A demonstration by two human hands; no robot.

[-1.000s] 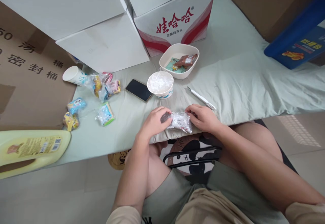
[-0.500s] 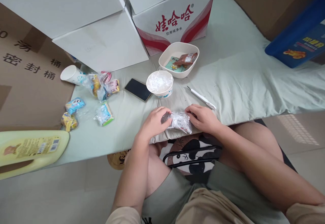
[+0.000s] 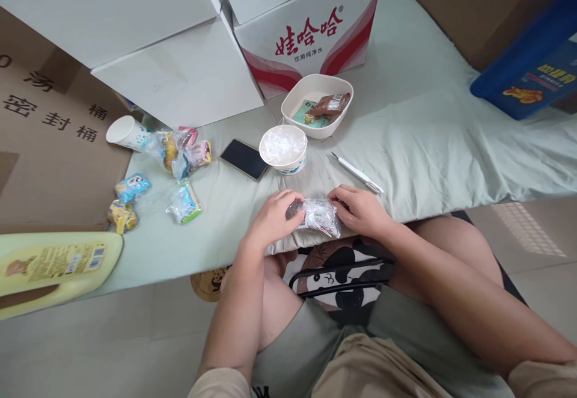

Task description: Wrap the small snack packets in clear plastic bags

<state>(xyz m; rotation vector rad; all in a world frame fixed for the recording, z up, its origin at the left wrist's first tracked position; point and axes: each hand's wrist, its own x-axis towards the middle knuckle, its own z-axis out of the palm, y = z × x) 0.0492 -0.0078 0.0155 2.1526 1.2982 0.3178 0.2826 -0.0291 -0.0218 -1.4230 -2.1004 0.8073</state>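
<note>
"How were the arms set?"
"The left forearm (image 3: 243, 302) pointed toward one o'clock, the right forearm (image 3: 442, 281) toward ten."
"And the hands?"
"The left hand (image 3: 274, 216) was curled; the right hand (image 3: 363, 210), fingers (image 3: 346, 193) bent, sat apart at its three o'clock."

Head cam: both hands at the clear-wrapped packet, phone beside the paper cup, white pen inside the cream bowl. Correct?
Not the pen: the head view shows the white pen lying on the cloth, outside the cream bowl. Left hand and right hand are at the clear-wrapped packet, phone beside the paper cup.
</note>
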